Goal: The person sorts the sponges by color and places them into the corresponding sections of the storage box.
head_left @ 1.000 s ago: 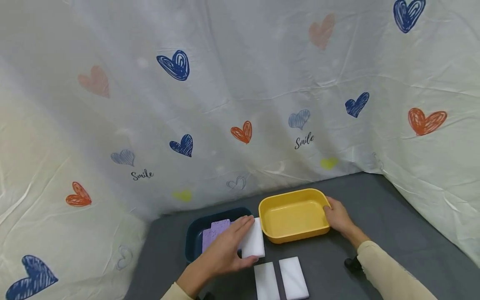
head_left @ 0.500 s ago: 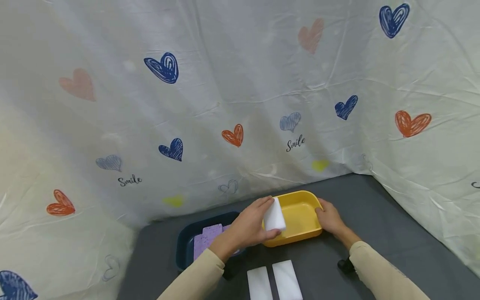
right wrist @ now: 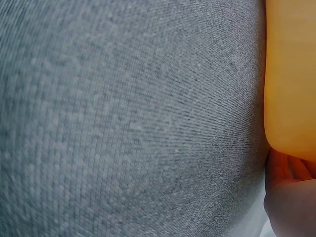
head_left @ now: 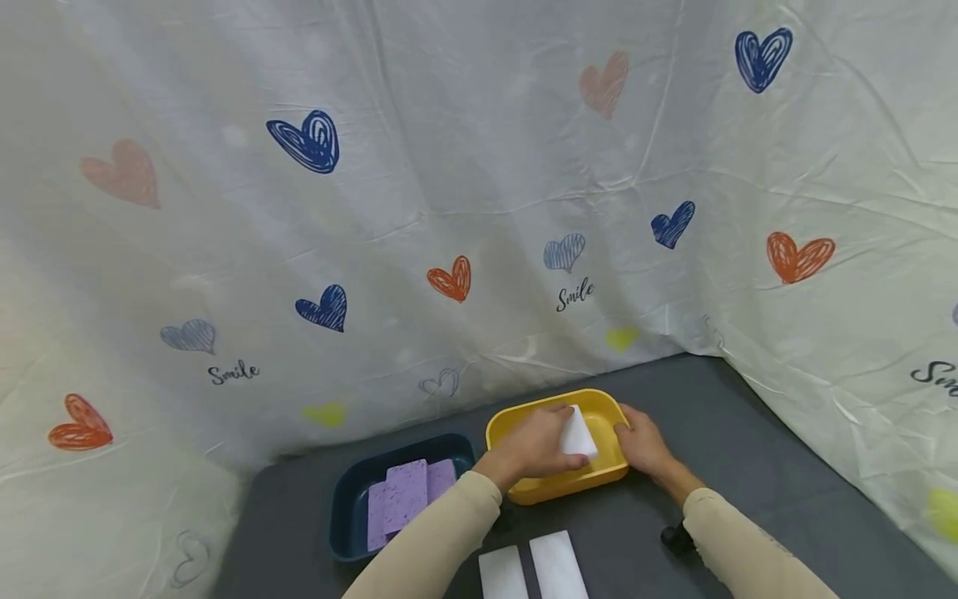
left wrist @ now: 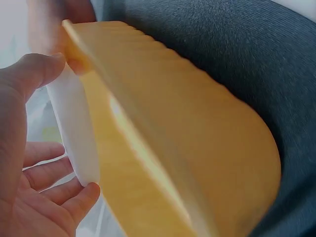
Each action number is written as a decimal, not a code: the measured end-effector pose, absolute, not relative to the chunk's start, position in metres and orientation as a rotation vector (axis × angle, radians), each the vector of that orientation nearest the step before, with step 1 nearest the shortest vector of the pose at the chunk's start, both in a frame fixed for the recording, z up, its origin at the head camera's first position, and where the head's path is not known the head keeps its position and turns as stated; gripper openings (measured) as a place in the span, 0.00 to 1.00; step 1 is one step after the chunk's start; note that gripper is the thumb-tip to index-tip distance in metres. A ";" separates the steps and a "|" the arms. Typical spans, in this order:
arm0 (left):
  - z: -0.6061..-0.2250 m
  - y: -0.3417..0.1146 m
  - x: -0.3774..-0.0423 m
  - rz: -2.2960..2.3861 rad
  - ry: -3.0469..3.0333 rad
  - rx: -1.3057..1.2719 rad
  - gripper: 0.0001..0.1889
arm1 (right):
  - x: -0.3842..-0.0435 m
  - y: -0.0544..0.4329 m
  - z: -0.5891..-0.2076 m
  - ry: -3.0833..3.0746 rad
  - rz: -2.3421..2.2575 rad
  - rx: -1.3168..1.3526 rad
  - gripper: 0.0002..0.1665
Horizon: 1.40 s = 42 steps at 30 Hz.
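Observation:
My left hand [head_left: 535, 443] grips a white sponge block [head_left: 579, 434] by its edges, thumb on one side and fingertips on the other. Block and fingers are inside the opening of a yellow plastic basin [head_left: 524, 492], within its right half. The left wrist view shows the white block [left wrist: 74, 123] beside the basin's wall [left wrist: 197, 108]. My right hand [head_left: 645, 441] holds the basin's right end, thumb over the rim. In the right wrist view, fingers of that hand [right wrist: 291, 192] curl under the basin's corner [right wrist: 291, 89].
A dark blue basin [head_left: 343, 507] with several purple speckled sponges [head_left: 407, 495] stands left of the yellow one. Two white blocks, a left one [head_left: 503, 574] and a right one [head_left: 557, 566], lie on the grey cloth [head_left: 636, 541] in front. A heart-print curtain [head_left: 479, 208] hangs behind.
The left hand has carried the white block rightward from beside the dark blue basin into the yellow basin. The right hand keeps its hold on the basin's end. The head view has shifted slightly.

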State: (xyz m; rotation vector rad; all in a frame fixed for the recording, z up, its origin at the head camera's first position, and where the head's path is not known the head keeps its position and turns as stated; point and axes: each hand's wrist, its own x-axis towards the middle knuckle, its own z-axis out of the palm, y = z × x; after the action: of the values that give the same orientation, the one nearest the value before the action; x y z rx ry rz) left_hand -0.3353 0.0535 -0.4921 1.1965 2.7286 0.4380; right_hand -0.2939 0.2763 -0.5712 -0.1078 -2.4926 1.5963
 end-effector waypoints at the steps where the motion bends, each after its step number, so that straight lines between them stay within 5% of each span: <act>1: -0.494 0.057 -0.336 0.437 2.724 1.201 0.45 | -0.294 0.276 -0.571 -2.493 1.594 -0.115 0.27; 25: -0.522 0.111 -0.351 0.099 2.743 1.073 0.37 | -0.295 0.273 -0.568 -2.576 1.503 -0.187 0.26; 33: -0.597 0.120 -0.396 0.027 2.789 1.102 0.37 | -0.294 0.270 -0.573 -2.548 1.506 -0.195 0.25; 42: -0.545 0.105 -0.356 0.092 2.789 1.104 0.44 | -0.294 0.270 -0.573 -2.545 1.483 -0.206 0.26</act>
State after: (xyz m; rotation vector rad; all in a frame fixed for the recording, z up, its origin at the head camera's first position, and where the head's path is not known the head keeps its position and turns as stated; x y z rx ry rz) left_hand -0.3564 0.1049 -0.5455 1.1036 2.7889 0.0922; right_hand -0.2939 0.2704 -0.5727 -0.2065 -2.5453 1.4832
